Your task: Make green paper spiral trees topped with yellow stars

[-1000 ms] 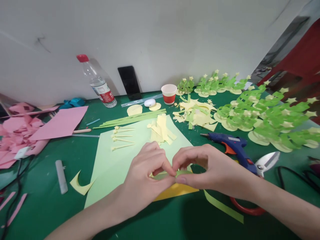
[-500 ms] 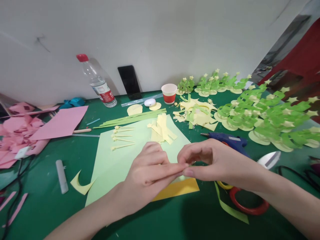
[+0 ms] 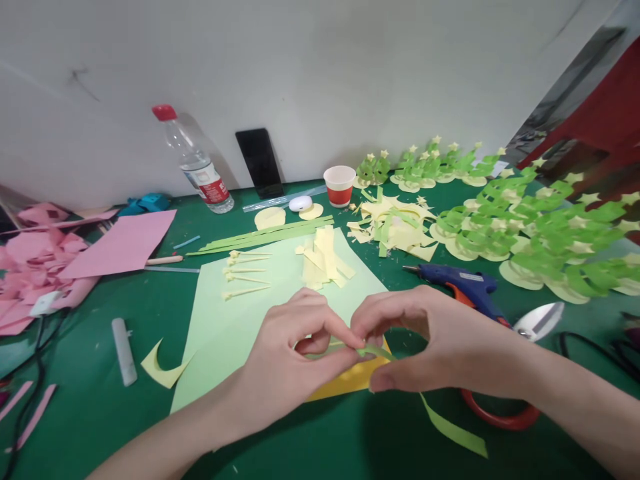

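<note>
Left hand: the left hand (image 3: pixel 305 347) pinches a narrow light-green paper strip (image 3: pixel 456 430) between thumb and forefinger, above a pale-green paper sheet (image 3: pixel 235 340)
Right hand: the right hand (image 3: pixel 430 333) curves close by, thumb parted from fingers; whether its fingertips touch the strip I can't tell
Strip: partly worked, I'd judge, its tail trailing loose below the right hand
Finished, apparently: green curled-paper plants (image 3: pixel 477 230) with pale-yellow stars and round bases, grouped at the right
Unused, it seems: flat green paper strips (image 3: pixel 270 233) and pale-yellow paper discs (image 3: pixel 270 218)
Table: the green table (image 3: pixel 90 373) carries yellow-and-green paper scraps (image 3: pixel 395 223) and a blue glue gun (image 3: pixel 470 283)
Room: a plain whitish wall (image 3: pixel 310 73) behind, a black phone (image 3: pixel 260 163) propped against it
</note>
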`<state>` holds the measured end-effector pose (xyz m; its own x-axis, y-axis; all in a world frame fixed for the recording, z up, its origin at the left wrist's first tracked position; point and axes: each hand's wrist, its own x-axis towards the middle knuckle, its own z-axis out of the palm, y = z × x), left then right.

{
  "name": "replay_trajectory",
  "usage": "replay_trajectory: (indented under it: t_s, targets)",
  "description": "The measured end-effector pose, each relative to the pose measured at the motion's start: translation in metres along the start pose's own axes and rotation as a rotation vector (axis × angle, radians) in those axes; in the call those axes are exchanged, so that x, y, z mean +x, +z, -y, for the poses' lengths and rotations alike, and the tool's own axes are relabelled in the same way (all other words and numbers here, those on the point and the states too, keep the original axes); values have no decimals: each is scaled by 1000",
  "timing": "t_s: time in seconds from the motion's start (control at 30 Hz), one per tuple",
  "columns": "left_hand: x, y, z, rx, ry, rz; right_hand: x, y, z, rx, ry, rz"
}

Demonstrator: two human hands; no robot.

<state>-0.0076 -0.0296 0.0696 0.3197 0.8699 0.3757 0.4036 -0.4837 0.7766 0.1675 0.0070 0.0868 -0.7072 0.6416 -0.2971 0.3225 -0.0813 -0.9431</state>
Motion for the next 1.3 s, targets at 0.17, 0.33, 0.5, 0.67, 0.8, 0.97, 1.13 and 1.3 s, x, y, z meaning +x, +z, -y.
replay_trajectory:
  t_s: [0.17, 0.33, 0.5, 0.67, 0.8, 0.97, 1.13, 1.3]
  targets:
    - [-1, 2, -1, -70, -152, -21, 2, 9, -3, 45, -48, -125]
    - [-1, 3, 0, 3, -58, -32, 4, 10, -4, 51, -95, -129]
    - [1, 1, 2, 171, 206, 0, 4, 6, -5, 74, -105, -135]
    - [4, -2, 2, 122, 210, 154, 3, 2, -4, 52, -41, -79]
    - [4, 0, 1, -3, 25, 76, 2, 1, 0, -12, 9, 9]
    - [5, 5, -1, -98, -185, 32, 4, 4, -1, -57, 23, 52]
    - [7, 4, -1, -80, -271, 8, 2, 10, -4, -165, -106, -59]
    - [7, 3, 0, -56, -256, -22, 0, 11, -4, -216, -158, -184]
